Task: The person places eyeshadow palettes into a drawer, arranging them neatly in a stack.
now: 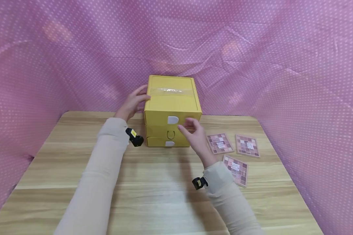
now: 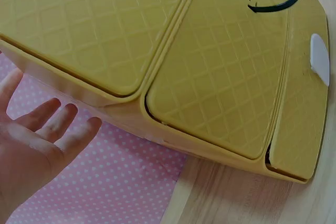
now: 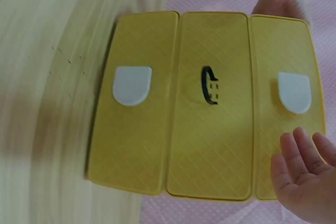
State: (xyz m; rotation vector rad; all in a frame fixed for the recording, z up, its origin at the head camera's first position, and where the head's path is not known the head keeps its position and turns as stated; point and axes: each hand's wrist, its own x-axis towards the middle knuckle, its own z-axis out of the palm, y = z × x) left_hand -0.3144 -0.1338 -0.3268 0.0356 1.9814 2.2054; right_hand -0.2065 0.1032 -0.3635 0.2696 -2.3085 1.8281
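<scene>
A yellow drawer box [image 1: 173, 105] with three stacked fronts stands at the back of the table. White tabs mark its top drawer [image 1: 173, 120] and bottom drawer [image 1: 170, 143]; a black loop handle [image 3: 205, 77] is on the middle one. My left hand [image 1: 133, 101] is at the box's left side, thumb at the top edge, fingers spread. The left wrist view shows those fingers [image 2: 79, 135] loosely bent beside the side wall. In front of the top drawer, towards its right, hovers my right hand [image 1: 197, 137], fingers relaxed, holding nothing.
Three eyeshadow-like palettes lie right of the box: one nearest it [image 1: 220, 143], one farther right [image 1: 247, 145], one closer to me [image 1: 236, 170]. Clear tape [image 1: 170, 91] crosses the box top. Pink dotted cloth [image 1: 106, 58] surrounds the wooden table [image 1: 153, 195].
</scene>
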